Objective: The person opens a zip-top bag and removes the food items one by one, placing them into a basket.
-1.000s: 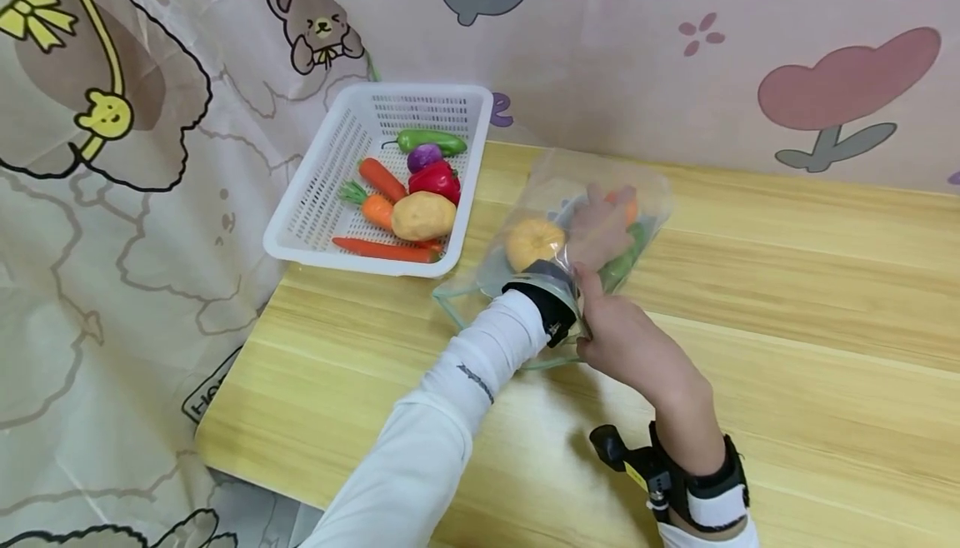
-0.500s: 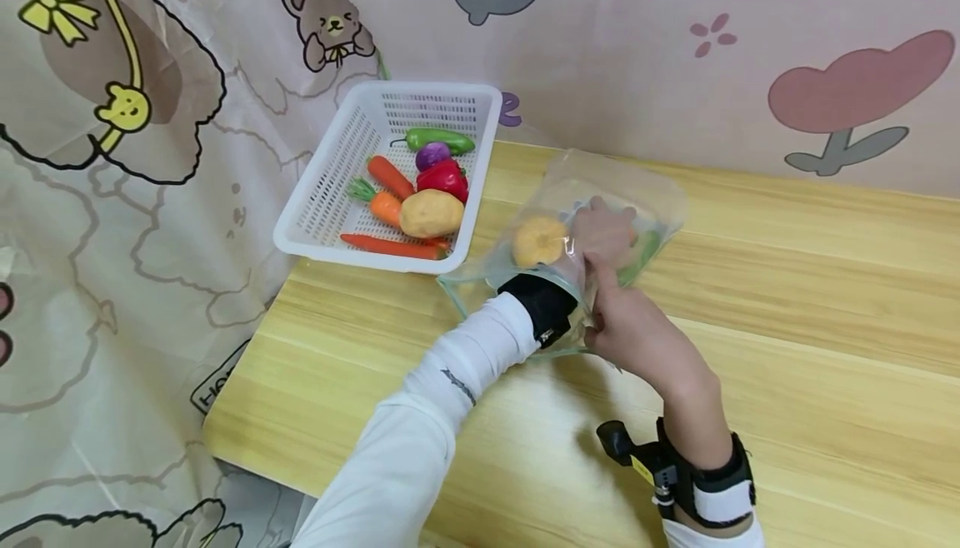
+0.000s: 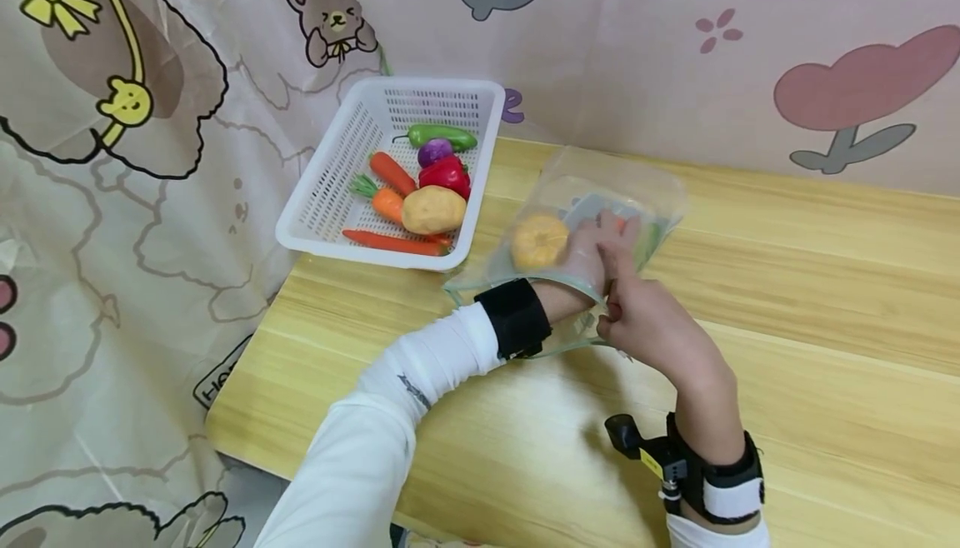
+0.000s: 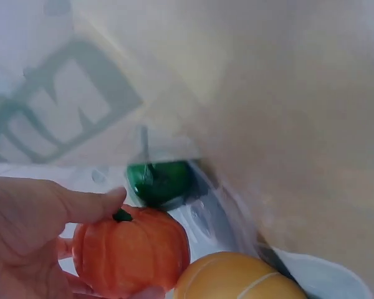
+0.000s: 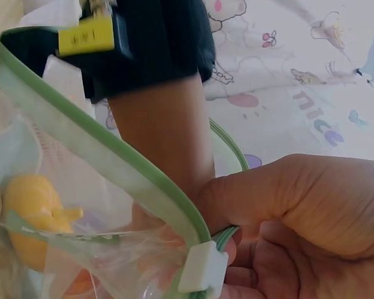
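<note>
A clear zip bag (image 3: 562,166) with a green-edged mouth lies on the table. My left hand (image 3: 587,255) reaches inside it. In the left wrist view, the left thumb and fingers hold a small orange-red pumpkin (image 4: 134,252) with a green stem. A yellow-orange pumpkin (image 3: 538,241) sits left of that hand, inside the bag. Deeper in lies a glossy green vegetable (image 4: 161,182), possibly a pepper. At the bag's mouth, my right hand (image 3: 660,327) pinches the green zip edge beside a white slider (image 5: 203,269).
A white perforated basket (image 3: 307,223) stands left of the bag. It holds a potato (image 3: 433,210), a red pepper (image 3: 446,175), a green pepper (image 3: 444,137), a purple vegetable (image 3: 435,152) and carrots (image 3: 392,173). A patterned curtain (image 3: 637,57) hangs behind the wooden table (image 3: 825,323).
My left forearm has drawn back, so its black wrist strap now lies outside the bag's mouth. The left hand stays inside. My right hand keeps its hold on the edge, shifting slightly right.
</note>
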`<state>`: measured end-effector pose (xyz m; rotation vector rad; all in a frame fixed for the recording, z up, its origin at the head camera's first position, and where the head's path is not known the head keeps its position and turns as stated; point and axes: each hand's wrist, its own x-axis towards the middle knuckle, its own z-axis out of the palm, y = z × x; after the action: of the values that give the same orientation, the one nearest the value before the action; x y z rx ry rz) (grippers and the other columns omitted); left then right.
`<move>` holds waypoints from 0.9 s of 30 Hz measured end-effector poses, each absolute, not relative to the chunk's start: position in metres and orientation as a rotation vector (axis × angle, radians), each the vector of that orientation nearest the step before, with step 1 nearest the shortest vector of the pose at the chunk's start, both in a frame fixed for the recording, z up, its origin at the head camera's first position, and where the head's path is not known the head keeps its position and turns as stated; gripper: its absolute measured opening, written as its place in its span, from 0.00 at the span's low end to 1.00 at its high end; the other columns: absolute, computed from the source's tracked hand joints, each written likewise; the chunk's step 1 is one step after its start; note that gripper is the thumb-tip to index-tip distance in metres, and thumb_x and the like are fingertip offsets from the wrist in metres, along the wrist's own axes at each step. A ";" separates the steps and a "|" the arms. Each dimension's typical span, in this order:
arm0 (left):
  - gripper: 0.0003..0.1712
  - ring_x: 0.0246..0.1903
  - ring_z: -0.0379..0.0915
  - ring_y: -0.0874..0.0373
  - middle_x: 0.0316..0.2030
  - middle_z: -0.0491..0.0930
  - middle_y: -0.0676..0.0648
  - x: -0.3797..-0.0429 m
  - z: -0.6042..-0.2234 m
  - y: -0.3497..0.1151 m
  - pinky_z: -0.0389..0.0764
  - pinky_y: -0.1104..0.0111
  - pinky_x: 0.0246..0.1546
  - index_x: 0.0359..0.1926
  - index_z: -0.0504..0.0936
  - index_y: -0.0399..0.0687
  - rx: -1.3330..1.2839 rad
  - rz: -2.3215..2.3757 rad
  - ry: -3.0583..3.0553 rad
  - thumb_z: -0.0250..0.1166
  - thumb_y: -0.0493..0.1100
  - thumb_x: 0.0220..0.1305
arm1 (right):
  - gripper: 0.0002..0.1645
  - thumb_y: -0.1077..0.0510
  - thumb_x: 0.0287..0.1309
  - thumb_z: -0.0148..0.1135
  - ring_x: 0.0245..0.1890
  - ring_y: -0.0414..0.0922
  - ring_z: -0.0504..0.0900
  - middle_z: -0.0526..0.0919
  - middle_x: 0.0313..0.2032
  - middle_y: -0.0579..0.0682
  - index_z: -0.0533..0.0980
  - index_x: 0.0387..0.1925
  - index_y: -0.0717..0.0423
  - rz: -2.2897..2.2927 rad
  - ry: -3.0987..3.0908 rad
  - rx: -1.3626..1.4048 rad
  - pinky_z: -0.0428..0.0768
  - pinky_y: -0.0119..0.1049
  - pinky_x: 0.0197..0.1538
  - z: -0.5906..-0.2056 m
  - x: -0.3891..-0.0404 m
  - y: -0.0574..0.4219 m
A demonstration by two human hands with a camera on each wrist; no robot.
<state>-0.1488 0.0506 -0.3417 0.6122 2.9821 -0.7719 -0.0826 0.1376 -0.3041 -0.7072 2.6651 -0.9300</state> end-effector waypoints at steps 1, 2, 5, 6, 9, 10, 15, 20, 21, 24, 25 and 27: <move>0.17 0.33 0.61 0.68 0.39 0.66 0.59 -0.147 -0.341 0.050 0.67 0.83 0.26 0.57 0.60 0.59 0.609 -0.771 2.978 0.33 0.40 0.74 | 0.47 0.71 0.45 0.57 0.17 0.40 0.64 0.67 0.20 0.47 0.48 0.66 0.63 -0.921 2.665 -0.697 0.64 0.31 0.24 -0.304 -0.083 0.138; 0.18 0.33 0.63 0.68 0.41 0.66 0.58 -0.145 -0.341 0.049 0.68 0.82 0.28 0.60 0.60 0.60 0.594 -0.723 2.975 0.33 0.41 0.74 | 0.47 0.71 0.45 0.58 0.17 0.40 0.65 0.68 0.20 0.47 0.48 0.66 0.63 -0.918 2.664 -0.690 0.65 0.31 0.24 -0.304 -0.083 0.139; 0.21 0.36 0.67 0.65 0.46 0.67 0.55 -0.142 -0.339 0.049 0.74 0.79 0.31 0.65 0.57 0.64 0.503 -0.432 2.962 0.35 0.43 0.74 | 0.48 0.71 0.44 0.58 0.17 0.39 0.66 0.70 0.20 0.47 0.47 0.66 0.65 -0.918 2.667 -0.690 0.66 0.31 0.24 -0.304 -0.085 0.140; 0.22 0.38 0.68 0.64 0.48 0.67 0.54 -0.142 -0.338 0.048 0.75 0.78 0.32 0.66 0.56 0.65 0.477 -0.370 2.948 0.36 0.43 0.74 | 0.48 0.71 0.44 0.58 0.17 0.39 0.67 0.70 0.20 0.47 0.47 0.66 0.66 -0.913 2.671 -0.686 0.67 0.31 0.24 -0.304 -0.085 0.141; 0.22 0.41 0.70 0.62 0.49 0.66 0.53 -0.139 -0.335 0.046 0.76 0.75 0.33 0.65 0.58 0.67 0.391 -0.227 2.891 0.41 0.45 0.73 | 0.49 0.71 0.44 0.58 0.16 0.39 0.67 0.70 0.20 0.47 0.46 0.67 0.66 -0.911 2.675 -0.677 0.68 0.32 0.24 -0.304 -0.086 0.142; 0.22 0.42 0.70 0.62 0.50 0.66 0.53 -0.138 -0.334 0.044 0.76 0.75 0.33 0.64 0.59 0.68 0.384 -0.219 2.868 0.42 0.46 0.72 | 0.49 0.71 0.44 0.57 0.16 0.39 0.67 0.70 0.20 0.47 0.46 0.67 0.65 -0.909 2.674 -0.666 0.68 0.32 0.24 -0.304 -0.086 0.142; 0.21 0.42 0.69 0.57 0.48 0.67 0.51 -0.127 -0.330 0.032 0.76 0.68 0.34 0.62 0.63 0.64 0.400 -0.143 2.819 0.47 0.50 0.69 | 0.50 0.70 0.46 0.57 0.19 0.41 0.67 0.70 0.21 0.48 0.43 0.68 0.66 -0.886 2.652 -0.597 0.67 0.33 0.26 -0.301 -0.086 0.144; 0.25 0.41 0.71 0.54 0.47 0.72 0.48 -0.100 -0.330 0.009 0.77 0.64 0.32 0.60 0.66 0.55 0.776 -0.184 3.000 0.55 0.53 0.64 | 0.51 0.69 0.47 0.58 0.20 0.41 0.67 0.70 0.23 0.48 0.42 0.68 0.67 -0.864 2.653 -0.571 0.67 0.34 0.29 -0.301 -0.087 0.146; 0.25 0.40 0.72 0.54 0.46 0.74 0.48 -0.094 -0.330 0.003 0.77 0.65 0.31 0.59 0.67 0.53 0.899 -0.246 3.039 0.55 0.53 0.64 | 0.50 0.69 0.47 0.58 0.20 0.41 0.66 0.70 0.23 0.48 0.42 0.68 0.66 -0.863 2.655 -0.572 0.67 0.34 0.29 -0.301 -0.087 0.147; 0.22 0.40 0.74 0.55 0.43 0.77 0.49 -0.081 -0.324 -0.009 0.78 0.65 0.33 0.58 0.69 0.50 1.052 -0.296 2.986 0.54 0.50 0.64 | 0.51 0.69 0.48 0.59 0.20 0.41 0.66 0.69 0.23 0.48 0.42 0.69 0.66 -0.865 2.650 -0.563 0.66 0.34 0.30 -0.301 -0.087 0.147; 0.22 0.41 0.74 0.55 0.43 0.78 0.49 -0.077 -0.321 -0.013 0.78 0.64 0.34 0.59 0.69 0.51 1.053 -0.273 2.922 0.54 0.48 0.64 | 0.51 0.69 0.48 0.59 0.20 0.41 0.65 0.69 0.22 0.48 0.42 0.69 0.66 -0.865 2.650 -0.560 0.66 0.34 0.30 -0.301 -0.087 0.147; 0.24 0.40 0.74 0.54 0.44 0.76 0.48 -0.070 -0.312 -0.020 0.78 0.64 0.31 0.60 0.67 0.55 0.947 -0.124 2.784 0.55 0.46 0.62 | 0.51 0.69 0.48 0.59 0.20 0.41 0.65 0.68 0.22 0.48 0.41 0.69 0.66 -0.862 2.650 -0.554 0.65 0.34 0.29 -0.301 -0.088 0.147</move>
<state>-0.0700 -0.0196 -0.3123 0.9467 2.7840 -0.1238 -0.0876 0.1474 -0.3012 -0.5540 2.6503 -0.8616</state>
